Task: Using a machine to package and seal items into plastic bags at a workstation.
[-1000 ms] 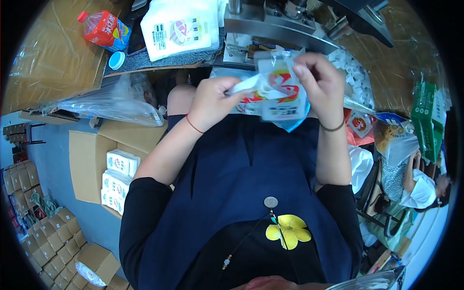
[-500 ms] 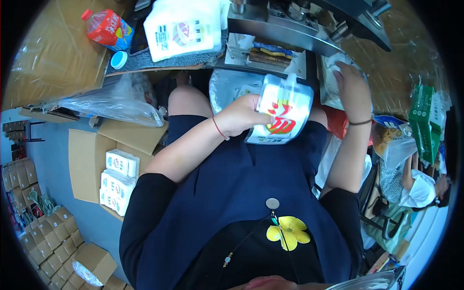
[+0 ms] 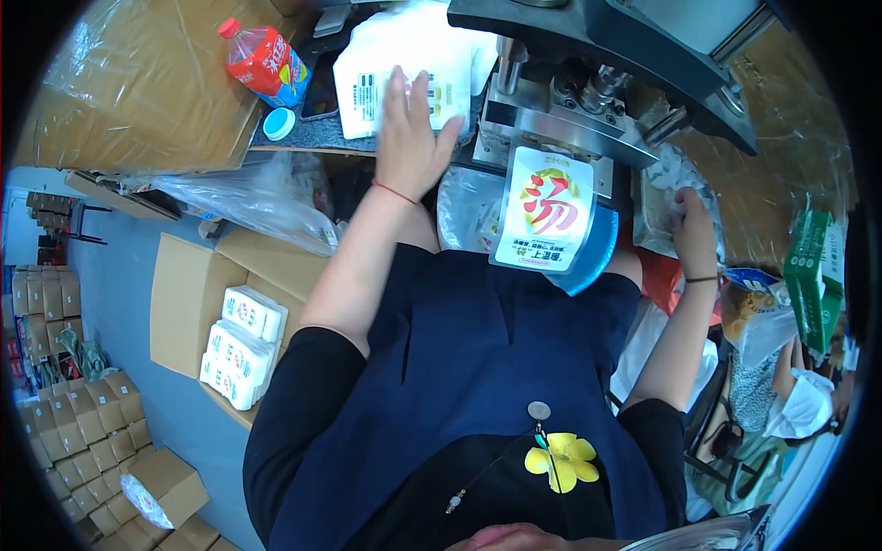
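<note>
1. Beneath your left grip [image 3: 409, 147], fingers spread and seemingly empty, lies a stack of white pouches [image 3: 363, 69] on the bench [image 3: 322, 136], apparently left to handle.
2. Between your two grips, one printed pouch [image 3: 547, 207] is at the front of the metal machine [image 3: 574, 133]; you cannot tell whether it is finished.
3. By your right grip [image 3: 695, 230] is a clear tray [image 3: 654, 220] of white pieces [image 3: 678, 167]; whether that grip holds one is unclear.
4. Below-left of your left grip, an open carton [image 3: 184, 303] already contains white packs [image 3: 241, 354].

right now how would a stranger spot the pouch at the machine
Start at the big metal machine at the top, right of centre. Just below it in the picture is the pouch. It shows a large red-and-green design, while the pile of pouches at the left hand looks mostly white.
</note>
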Motion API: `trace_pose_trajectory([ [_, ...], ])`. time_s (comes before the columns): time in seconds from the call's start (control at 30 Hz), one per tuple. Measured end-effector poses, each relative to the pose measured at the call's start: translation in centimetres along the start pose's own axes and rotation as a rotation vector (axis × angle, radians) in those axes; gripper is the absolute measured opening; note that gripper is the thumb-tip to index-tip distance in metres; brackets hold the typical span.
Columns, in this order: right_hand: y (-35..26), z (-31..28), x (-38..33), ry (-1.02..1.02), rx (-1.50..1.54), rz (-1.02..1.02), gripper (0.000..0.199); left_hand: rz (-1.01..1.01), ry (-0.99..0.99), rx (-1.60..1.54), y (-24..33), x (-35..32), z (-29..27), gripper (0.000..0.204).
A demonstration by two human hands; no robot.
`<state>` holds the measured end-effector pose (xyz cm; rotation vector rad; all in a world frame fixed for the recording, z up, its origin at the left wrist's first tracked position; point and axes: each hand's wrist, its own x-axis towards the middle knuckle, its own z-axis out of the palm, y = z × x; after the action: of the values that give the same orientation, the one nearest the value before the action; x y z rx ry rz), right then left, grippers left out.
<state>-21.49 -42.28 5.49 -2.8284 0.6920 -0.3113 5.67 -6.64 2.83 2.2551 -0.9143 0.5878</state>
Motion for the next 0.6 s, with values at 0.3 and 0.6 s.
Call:
trace_pose_trajectory([
  [0.3, -10.9, -0.2, -2.1, 0.157, 0.357, -0.282, 0.02, -0.253, -0.298, -0.649, -0.6, -4.3, -3.0, 0.021],
  [0.6, -17.9, -1.8, -0.2, 0.121, 0.724, -0.364, 0.012, -0.393, -0.77, -0.992, 8.4, -5.6, -2.2, 0.029],
])
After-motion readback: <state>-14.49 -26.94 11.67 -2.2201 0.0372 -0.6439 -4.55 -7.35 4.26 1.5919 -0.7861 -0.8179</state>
